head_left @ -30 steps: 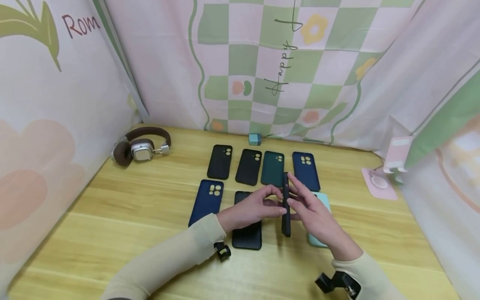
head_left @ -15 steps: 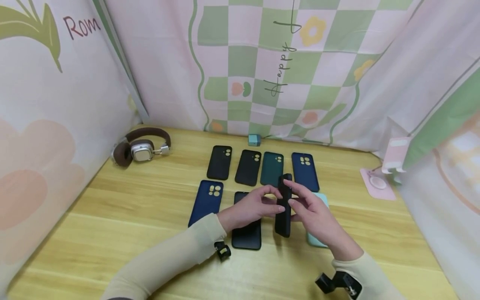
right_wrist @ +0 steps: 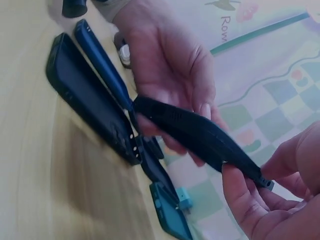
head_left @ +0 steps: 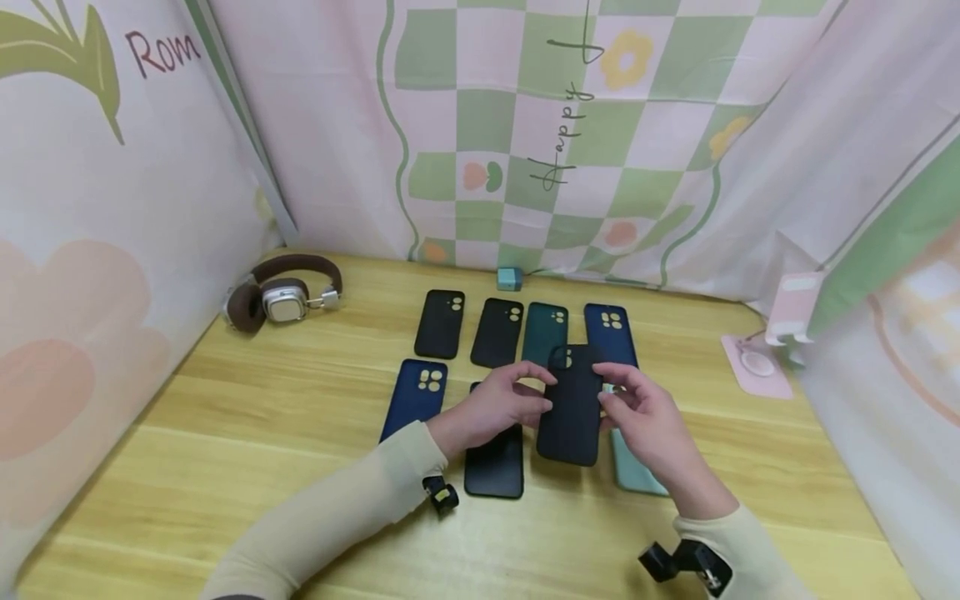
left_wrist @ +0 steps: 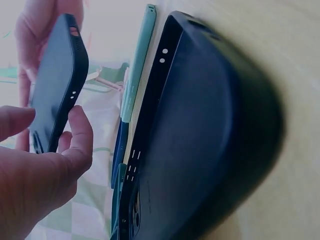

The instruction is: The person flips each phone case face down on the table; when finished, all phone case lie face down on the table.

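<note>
Both hands hold a black phone case (head_left: 572,417) above the table, its broad side facing the head camera. Camera cutouts show at its upper left corner. My left hand (head_left: 498,407) pinches its left edge between thumb and fingers. At the opposite edge, my right hand (head_left: 651,433) grips with thumb and fingertips. Another black phone case (left_wrist: 195,115) lies just below the left hand, hollow side up. Under the right hand rests a mint phone case (head_left: 636,468), partly covered by the held one.
A dark blue case (head_left: 411,404) lies left of the hands. Behind stand in a row two black cases (head_left: 438,325), a teal case (head_left: 543,323) and a second dark blue case (head_left: 609,325). Headphones (head_left: 285,296), a small blue cube (head_left: 509,278) and a pink stand (head_left: 757,375) sit farther out.
The held black case has turned from edge-on to showing its broad side. My right hand has shifted slightly right and the left hand slightly left.
</note>
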A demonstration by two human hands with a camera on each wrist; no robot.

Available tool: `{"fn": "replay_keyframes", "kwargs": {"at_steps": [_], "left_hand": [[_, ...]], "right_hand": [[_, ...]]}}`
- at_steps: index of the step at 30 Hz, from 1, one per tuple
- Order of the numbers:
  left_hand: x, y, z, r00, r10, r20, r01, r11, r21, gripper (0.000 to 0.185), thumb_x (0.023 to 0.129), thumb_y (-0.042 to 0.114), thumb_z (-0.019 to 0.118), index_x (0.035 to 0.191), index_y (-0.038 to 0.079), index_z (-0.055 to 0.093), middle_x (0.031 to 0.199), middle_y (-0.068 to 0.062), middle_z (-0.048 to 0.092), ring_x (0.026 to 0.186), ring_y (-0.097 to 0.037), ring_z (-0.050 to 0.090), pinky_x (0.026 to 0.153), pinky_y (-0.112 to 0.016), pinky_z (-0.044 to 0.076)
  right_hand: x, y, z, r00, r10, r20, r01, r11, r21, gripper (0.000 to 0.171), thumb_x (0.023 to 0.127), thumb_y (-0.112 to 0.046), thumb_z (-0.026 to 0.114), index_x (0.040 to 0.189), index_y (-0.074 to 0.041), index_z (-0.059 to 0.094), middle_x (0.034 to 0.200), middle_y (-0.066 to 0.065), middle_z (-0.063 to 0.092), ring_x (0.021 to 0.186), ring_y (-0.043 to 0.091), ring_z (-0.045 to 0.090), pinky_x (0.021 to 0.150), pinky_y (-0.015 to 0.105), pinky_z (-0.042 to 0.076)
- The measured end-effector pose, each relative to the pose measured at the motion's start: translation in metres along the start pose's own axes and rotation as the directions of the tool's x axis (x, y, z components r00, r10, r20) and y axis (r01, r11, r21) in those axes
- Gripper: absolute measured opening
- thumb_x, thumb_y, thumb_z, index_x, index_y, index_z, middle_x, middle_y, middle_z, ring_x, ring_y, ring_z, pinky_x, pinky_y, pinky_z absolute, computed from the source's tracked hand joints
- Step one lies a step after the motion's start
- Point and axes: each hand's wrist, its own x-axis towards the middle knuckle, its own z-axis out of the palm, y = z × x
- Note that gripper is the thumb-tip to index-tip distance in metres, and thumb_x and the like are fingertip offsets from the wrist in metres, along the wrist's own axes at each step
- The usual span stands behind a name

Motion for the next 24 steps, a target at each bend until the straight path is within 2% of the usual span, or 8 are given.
{"fn": "replay_keyframes", "kwargs": {"at_steps": [4,9,12,16,19,24], "left_hand": [[0.001,-0.001,-0.001,0.999,0.001,-0.034,-0.001,1.0,0.024,0.027,0.092,0.0,0.065,0.117,0.009,0.065,0.108,-0.01,0.068,0.08,-0.023,0.068,0.075,-0.041,0.058],[0.001,-0.002,-0.001,0.998,-0.01,-0.058,0.01,1.0,0.007,0.025,0.093,0.003,0.064,0.117,0.006,0.067,0.132,-0.004,0.058,0.077,-0.023,0.068,0.073,-0.042,0.058],[0.0,-0.003,0.001,0.998,-0.024,-0.049,0.024,1.0,-0.009,0.023,0.094,0.004,0.062,0.117,0.003,0.066,0.138,-0.004,0.052,0.078,-0.025,0.069,0.07,-0.042,0.059],[-0.002,-0.002,0.005,0.998,-0.051,-0.021,0.051,0.999,0.004,0.023,0.095,0.006,0.061,0.117,0.002,0.066,0.127,-0.006,0.057,0.079,-0.027,0.068,0.069,-0.042,0.059],[-0.002,-0.001,0.008,0.997,-0.072,-0.002,0.072,0.996,0.053,0.027,0.097,0.008,0.059,0.122,0.001,0.064,0.117,-0.006,0.061,0.083,-0.027,0.068,0.069,-0.041,0.059],[0.0,-0.001,0.015,0.992,-0.122,0.011,0.119,0.982,0.145,0.034,0.098,0.014,0.058,0.13,0.0,0.06,0.12,-0.008,0.062,0.094,-0.031,0.067,0.071,-0.04,0.058]], "right_hand": [[0.002,0.003,-0.002,0.998,0.06,-0.019,-0.06,0.998,-0.002,0.036,0.1,-0.003,0.051,0.135,0.002,0.05,0.123,0.023,0.052,0.081,0.015,0.065,0.071,0.039,0.058],[0.006,0.009,-0.005,0.989,0.144,-0.018,-0.144,0.989,0.025,0.042,0.097,-0.003,0.055,0.137,0.003,0.047,0.133,0.024,0.046,0.088,0.016,0.068,0.077,0.04,0.057],[0.009,0.014,-0.008,0.984,0.177,-0.014,-0.177,0.984,0.002,0.041,0.096,-0.003,0.058,0.135,0.004,0.049,0.134,0.025,0.047,0.09,0.018,0.069,0.077,0.039,0.058],[0.013,0.022,-0.012,0.981,0.19,0.028,-0.189,0.981,-0.053,0.037,0.094,0.002,0.055,0.131,0.007,0.051,0.131,0.028,0.051,0.092,0.023,0.068,0.074,0.038,0.058],[0.015,0.026,-0.011,0.978,0.192,0.082,-0.186,0.979,-0.079,0.036,0.094,0.004,0.052,0.13,0.009,0.052,0.127,0.029,0.054,0.097,0.03,0.066,0.074,0.038,0.058],[0.017,0.028,-0.004,0.975,0.187,0.116,-0.171,0.976,-0.135,0.035,0.095,0.0,0.056,0.128,0.009,0.054,0.125,0.027,0.058,0.098,0.033,0.065,0.074,0.036,0.058]]}}
